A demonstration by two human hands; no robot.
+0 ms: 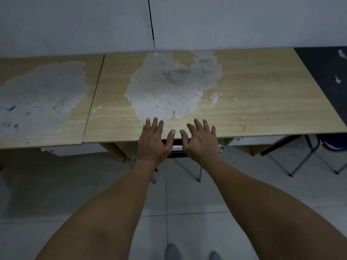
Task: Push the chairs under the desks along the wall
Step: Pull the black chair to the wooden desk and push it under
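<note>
A wooden desk (253, 102) with a large worn grey patch stands against the wall. A chair sits under its front edge; only the chrome top rail (177, 147) and two thin legs (200, 173) show. My left hand (155, 139) and my right hand (200, 141) hover side by side over the chair's rail and the desk's front edge, fingers spread, holding nothing. Whether the palms touch the rail I cannot tell.
A second worn desk (47, 128) adjoins on the left. At the right, a dark desk (323, 72) has another metal-framed chair (308, 162) under it. Pale floor tiles (75, 184) stretch in front. My shoes (172, 251) show at the bottom.
</note>
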